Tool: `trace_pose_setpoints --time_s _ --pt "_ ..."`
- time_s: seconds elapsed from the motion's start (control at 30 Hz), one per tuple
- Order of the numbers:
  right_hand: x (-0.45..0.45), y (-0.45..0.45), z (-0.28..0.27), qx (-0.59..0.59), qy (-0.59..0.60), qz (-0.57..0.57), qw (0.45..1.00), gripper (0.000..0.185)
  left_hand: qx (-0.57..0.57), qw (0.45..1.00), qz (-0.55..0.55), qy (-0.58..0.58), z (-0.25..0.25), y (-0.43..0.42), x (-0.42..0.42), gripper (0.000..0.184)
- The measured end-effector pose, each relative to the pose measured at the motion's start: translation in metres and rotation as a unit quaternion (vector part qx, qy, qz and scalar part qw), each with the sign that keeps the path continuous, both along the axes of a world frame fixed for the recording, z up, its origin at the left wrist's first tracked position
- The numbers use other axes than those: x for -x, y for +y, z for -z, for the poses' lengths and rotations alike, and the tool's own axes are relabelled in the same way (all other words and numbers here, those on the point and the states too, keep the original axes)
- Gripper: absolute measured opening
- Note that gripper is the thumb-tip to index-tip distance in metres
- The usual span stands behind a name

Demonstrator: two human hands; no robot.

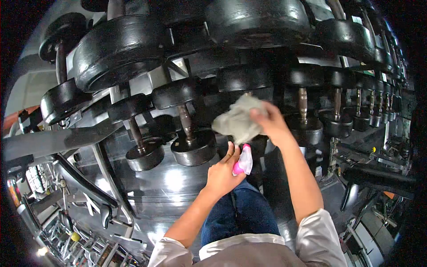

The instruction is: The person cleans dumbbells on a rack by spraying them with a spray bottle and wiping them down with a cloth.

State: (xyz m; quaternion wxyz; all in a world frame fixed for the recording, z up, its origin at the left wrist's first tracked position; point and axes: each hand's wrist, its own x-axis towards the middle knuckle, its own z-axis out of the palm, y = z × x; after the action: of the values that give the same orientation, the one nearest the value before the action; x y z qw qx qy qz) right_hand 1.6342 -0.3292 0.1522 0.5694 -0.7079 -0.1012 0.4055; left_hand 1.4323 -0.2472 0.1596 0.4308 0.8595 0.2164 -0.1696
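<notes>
A crumpled pale grey cloth (240, 119) is in my right hand (270, 121), shut on it and slightly smeared by motion. The cloth lies over or just above a black dumbbell (244, 78) on the lower rack, hiding its handle. My left hand (223, 172) is closed around a spray bottle (246, 160) with a pink and white top; the rest of the bottle is hidden by the hand. The left fingertips reach up close to the near end of that same dumbbell, below the cloth. I cannot tell whether they touch it.
Other black dumbbells with metal handles (186, 122) line the lower rack to both sides. Larger dumbbells (120, 49) sit on the upper tier. A padded bench (84, 182) stands at the left, with more gym equipment (378, 178) at the right. The dark floor (173, 187) is shiny.
</notes>
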Motion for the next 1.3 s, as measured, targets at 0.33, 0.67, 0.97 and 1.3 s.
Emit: trace_pose_setpoints --time_s 0.33,0.67,0.97,1.3 --pt "-0.075 0.059 -0.007 0.136 -0.688 -0.170 0.692 0.057 -0.012 1.000 0.023 0.004 0.000 0.002 -0.001 0.087" --pt "-0.111 0.176 -0.002 0.279 -0.367 -0.505 0.730 0.052 -0.042 0.999 0.031 -0.009 -0.003 0.000 -0.006 0.081" --pt "-0.152 0.199 0.086 0.272 -0.203 -0.466 0.817 0.084 -0.036 0.999 0.030 -0.015 0.000 0.000 -0.005 0.080" --pt "-0.203 0.132 0.086 0.182 -0.483 -0.371 0.772 0.091 -0.025 1.000 0.019 -0.002 -0.002 0.002 -0.003 0.079"
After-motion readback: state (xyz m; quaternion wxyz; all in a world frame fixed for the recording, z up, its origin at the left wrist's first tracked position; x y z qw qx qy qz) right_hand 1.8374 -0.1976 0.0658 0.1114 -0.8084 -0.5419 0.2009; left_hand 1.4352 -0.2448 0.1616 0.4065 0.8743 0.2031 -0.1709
